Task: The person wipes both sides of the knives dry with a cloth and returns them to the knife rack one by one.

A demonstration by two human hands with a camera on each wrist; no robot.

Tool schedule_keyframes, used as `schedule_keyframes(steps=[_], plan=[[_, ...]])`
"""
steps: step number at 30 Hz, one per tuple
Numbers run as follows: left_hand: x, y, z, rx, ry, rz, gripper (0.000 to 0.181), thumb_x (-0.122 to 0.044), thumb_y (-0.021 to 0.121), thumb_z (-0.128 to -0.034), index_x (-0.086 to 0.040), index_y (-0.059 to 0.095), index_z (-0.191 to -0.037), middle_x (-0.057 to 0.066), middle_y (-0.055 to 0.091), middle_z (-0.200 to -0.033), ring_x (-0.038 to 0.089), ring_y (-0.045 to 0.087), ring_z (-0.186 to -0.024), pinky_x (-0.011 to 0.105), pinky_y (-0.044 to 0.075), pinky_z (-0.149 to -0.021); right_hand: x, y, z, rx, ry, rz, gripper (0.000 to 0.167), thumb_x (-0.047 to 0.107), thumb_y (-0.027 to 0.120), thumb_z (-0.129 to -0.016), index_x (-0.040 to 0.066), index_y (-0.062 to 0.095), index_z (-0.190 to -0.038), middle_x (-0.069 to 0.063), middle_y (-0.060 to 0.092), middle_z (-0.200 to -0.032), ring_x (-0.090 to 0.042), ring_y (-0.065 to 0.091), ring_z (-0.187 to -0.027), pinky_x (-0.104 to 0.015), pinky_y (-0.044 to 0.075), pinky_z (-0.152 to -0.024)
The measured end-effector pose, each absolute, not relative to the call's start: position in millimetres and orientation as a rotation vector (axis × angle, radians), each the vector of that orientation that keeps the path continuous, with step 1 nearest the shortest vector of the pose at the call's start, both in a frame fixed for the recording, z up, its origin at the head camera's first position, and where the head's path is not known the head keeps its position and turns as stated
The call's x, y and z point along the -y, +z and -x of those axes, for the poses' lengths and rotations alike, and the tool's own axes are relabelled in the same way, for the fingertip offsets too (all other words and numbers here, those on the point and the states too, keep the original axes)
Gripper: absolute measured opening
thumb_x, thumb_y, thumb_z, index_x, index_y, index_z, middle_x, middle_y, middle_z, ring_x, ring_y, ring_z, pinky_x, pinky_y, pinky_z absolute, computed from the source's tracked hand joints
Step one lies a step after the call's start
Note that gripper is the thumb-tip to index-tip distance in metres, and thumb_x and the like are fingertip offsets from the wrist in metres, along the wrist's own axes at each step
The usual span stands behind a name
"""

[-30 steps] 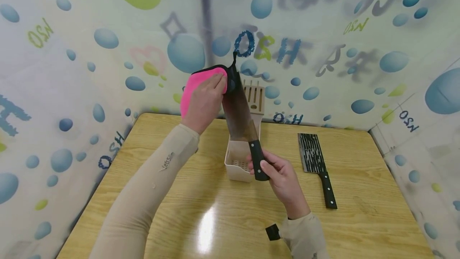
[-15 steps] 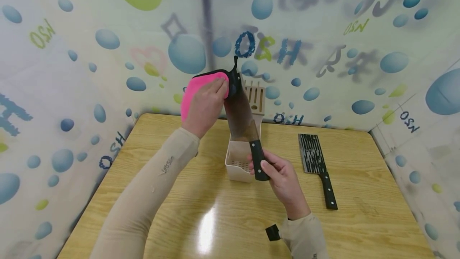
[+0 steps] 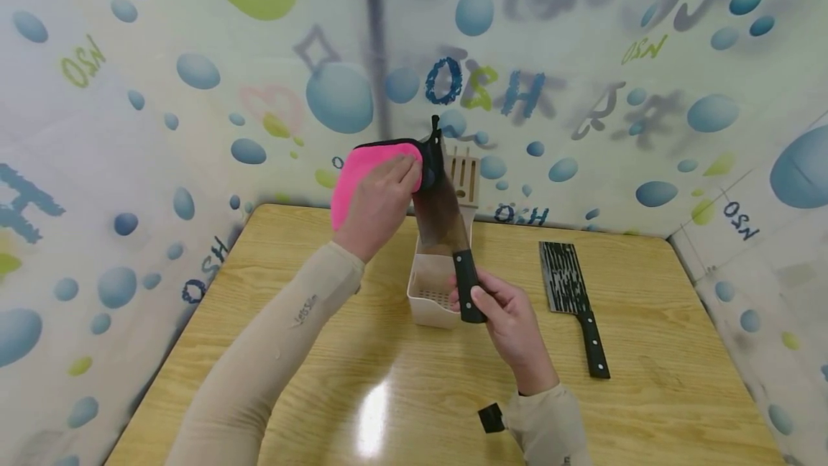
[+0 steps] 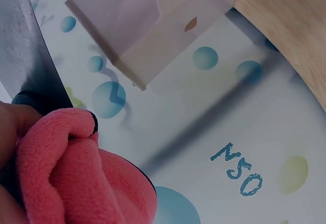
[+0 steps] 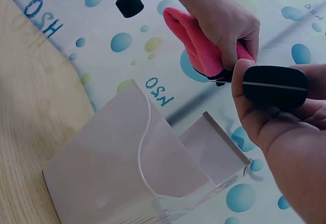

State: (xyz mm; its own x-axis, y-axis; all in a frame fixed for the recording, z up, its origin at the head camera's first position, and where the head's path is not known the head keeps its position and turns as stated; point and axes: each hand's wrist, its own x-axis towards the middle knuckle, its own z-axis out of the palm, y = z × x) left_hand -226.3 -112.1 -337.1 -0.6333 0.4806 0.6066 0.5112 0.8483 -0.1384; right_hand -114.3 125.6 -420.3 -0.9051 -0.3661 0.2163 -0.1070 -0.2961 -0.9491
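A pink cloth with a black edge (image 3: 352,182) is pinched by my left hand (image 3: 378,203) and folded over the far end of a broad-bladed kitchen knife (image 3: 443,218). Wet droplets show on the blade (image 4: 30,46) in the left wrist view. My right hand (image 3: 507,322) grips the knife's black riveted handle (image 3: 469,290), holding the blade slanted up and away. The right wrist view shows the handle's butt end (image 5: 275,86) between thumb and fingers. The cloth hides the blade's tip.
Behind the knife stands a pale knife holder (image 3: 430,315) with a slotted top (image 3: 467,178) and a perforated bottom. A cleaver with a black-and-silver patterned blade (image 3: 565,279) lies to the right on the wooden table (image 3: 323,372). A patterned backdrop closes in the table's back and sides.
My left hand and the cloth have slid down the blade, slightly rightward, toward the handle. My right hand stays nearly in place on the handle.
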Motion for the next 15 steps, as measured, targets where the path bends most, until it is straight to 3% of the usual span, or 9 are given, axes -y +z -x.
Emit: schedule_keyframes(steps=[15], plan=[[107.3,-344.0,214.5,2.341,-0.016,0.759,0.038,-0.004,0.07,-0.097,0.001,0.066,-0.134,0.016,0.068,-0.134,0.028,0.066,-0.125,0.039,0.05,-0.11,-123.5,-421.3,114.7,-1.722,-2.397,0.636,0.046,0.004,0.043,-0.11,-0.022,0.035,-0.147,0.002,0.073,-0.118,-0.011,0.071,-0.099,-0.029,0.061,-0.091]])
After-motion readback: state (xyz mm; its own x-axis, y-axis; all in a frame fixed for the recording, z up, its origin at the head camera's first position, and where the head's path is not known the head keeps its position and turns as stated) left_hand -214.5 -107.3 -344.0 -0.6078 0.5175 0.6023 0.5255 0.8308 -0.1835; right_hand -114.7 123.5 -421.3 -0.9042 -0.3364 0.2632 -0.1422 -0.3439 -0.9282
